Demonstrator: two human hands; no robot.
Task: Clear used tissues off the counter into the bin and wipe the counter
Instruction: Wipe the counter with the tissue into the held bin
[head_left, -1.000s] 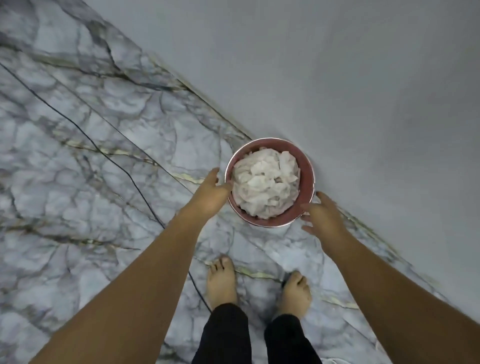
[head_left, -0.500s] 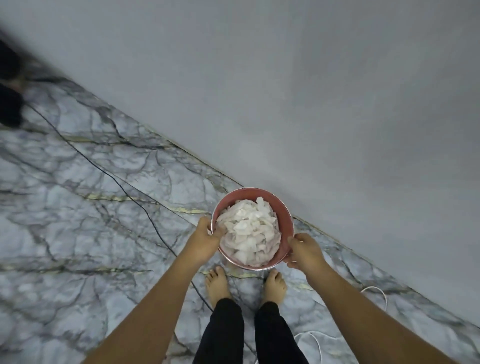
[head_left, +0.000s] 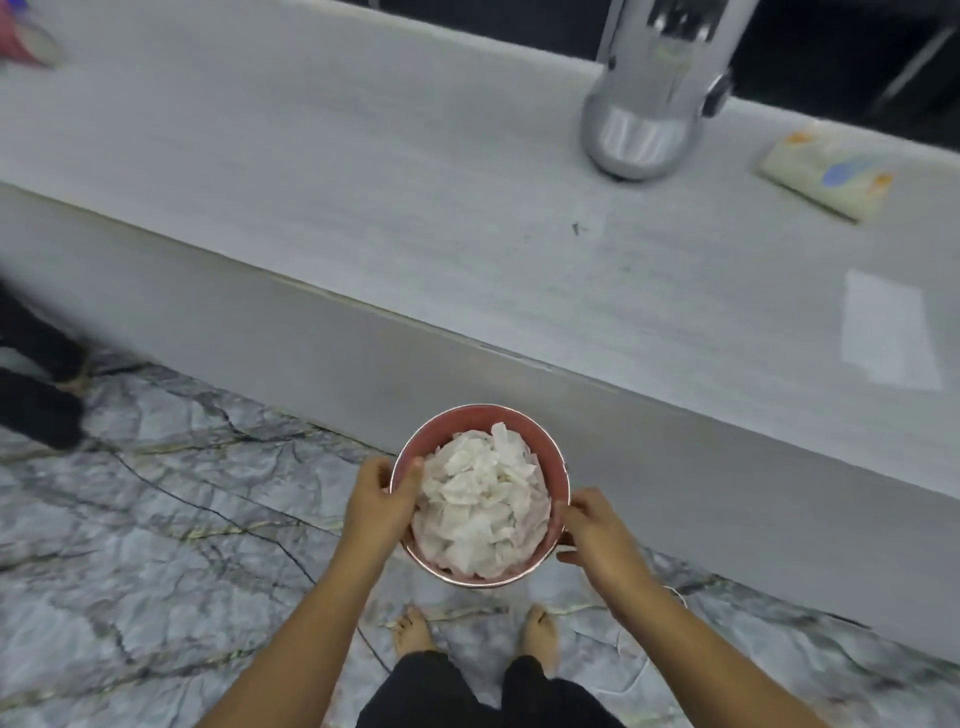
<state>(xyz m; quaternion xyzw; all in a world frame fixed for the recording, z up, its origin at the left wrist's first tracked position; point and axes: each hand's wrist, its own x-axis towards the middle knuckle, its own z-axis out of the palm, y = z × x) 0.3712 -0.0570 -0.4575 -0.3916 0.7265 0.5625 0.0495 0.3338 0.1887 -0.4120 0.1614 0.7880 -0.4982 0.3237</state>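
Note:
I hold a round pink bin (head_left: 467, 418) off the floor, in front of the counter's side wall. It is heaped with crumpled white tissues (head_left: 483, 499). My left hand (head_left: 376, 501) grips the bin's left rim, thumb hooked over the edge. My right hand (head_left: 597, 530) clasps its right side. The grey counter (head_left: 363, 171) stretches across the upper view. A flat white sheet (head_left: 888, 330) lies on it at the right.
A silver appliance (head_left: 644, 104) stands at the counter's back. A pale packet (head_left: 826, 169) lies at the far right. A pink object (head_left: 23, 39) shows blurred at top left. Another person's dark-clothed leg (head_left: 36, 374) is at the left. My bare feet stand on marble floor (head_left: 156, 519).
My hands closed on the bin and lifted it from the floor. The view swung upward, bringing the counter top into sight.

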